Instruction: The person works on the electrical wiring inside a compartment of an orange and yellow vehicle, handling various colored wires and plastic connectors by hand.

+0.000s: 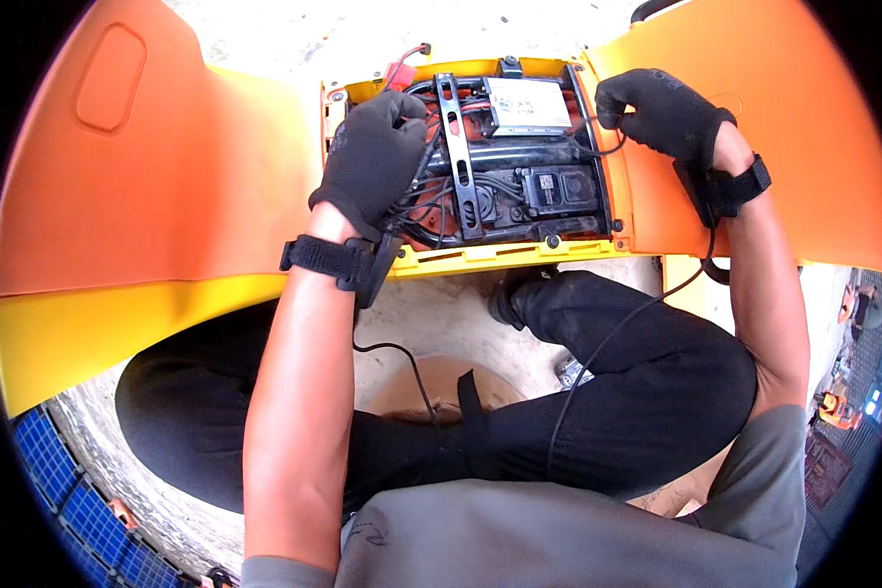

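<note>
The gloved right hand (668, 116) has fingers pinched on a thin black cable (610, 153); the left hand's (374, 149) curl over dark wiring (431, 186) (grip hidden, cannot tell). Between both sets of fingers: a slotted black bracket (458, 157), then a silver electronics box (527, 106).

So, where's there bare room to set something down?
The left orange panel, above its yellow edge, is bare; so is the right orange panel beyond the right hand. The compartment between them is crowded: wires, silver box, black bars, left hand.
</note>
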Motion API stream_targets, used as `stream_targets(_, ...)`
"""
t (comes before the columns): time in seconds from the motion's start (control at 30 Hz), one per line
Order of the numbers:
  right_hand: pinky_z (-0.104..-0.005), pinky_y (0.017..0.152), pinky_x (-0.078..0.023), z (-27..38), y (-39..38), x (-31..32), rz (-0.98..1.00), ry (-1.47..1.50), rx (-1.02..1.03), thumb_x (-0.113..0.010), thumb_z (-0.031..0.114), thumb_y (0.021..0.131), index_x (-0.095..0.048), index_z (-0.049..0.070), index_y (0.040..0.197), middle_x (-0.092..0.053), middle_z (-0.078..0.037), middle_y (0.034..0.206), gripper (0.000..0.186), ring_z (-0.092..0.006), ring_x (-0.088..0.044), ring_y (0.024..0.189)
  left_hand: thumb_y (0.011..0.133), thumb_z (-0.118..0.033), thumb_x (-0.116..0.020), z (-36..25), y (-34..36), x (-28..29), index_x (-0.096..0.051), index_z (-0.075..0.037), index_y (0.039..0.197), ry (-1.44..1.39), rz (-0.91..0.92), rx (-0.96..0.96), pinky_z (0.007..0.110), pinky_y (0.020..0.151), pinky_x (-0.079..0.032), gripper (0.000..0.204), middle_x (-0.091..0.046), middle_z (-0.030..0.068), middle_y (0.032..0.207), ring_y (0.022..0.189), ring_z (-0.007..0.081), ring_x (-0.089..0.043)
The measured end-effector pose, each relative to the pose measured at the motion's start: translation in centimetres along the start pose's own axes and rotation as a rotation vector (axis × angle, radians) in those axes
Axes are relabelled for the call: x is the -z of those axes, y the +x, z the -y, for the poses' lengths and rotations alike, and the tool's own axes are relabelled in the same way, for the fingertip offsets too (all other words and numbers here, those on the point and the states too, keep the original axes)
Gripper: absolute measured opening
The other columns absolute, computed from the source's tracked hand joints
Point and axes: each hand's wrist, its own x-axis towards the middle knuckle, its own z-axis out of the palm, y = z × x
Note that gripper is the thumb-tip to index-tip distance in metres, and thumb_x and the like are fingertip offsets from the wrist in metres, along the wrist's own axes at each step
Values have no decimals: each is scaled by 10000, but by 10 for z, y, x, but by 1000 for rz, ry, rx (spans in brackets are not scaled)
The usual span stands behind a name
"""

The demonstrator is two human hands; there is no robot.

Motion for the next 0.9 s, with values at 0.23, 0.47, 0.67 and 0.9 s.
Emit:
stream_targets(0.23,-353,823,-502,20,13,-28,-73,332,462,-619,71,845,-650,8,1058,-674,-112,966,224,-208,-632,886,901,-92,-588,-46,-8,11,-585,39,1121,-657,296,201,254,684,-579,256,-655,86,914,763,150,-670)
stream_targets(0.47,-439,857,-504,61,28,-81,5,-25,335,-566,129,885,-649,78,1157,-658,-160,1079,289,-360,-641,966,1001,-173,-529,-24,-9,35,-591,6,1169,-935,209,285,221,696,-551,254,-674,98,1008,807,105,-645)
stream_targets(0.67,-397,835,-519,55,25,-57,-26,4,274,-579,139,895,-677,68,1101,-679,-152,1016,239,-328,-659,930,968,-173,-536,-8,-10,18,-622,-9,945,-209,-78,368,251,490,-509,186,-668,81,721,534,138,-620)
stream_targets(0.9,-413,810,-513,64,80,-51,-482,-17,463,-628,215,891,-696,64,1037,-688,-148,950,221,-330,-654,890,876,-143,-576,2,-9,7,-652,23,890,237,-189,189,456,754,-514,183,-666,251,869,882,414,-648)
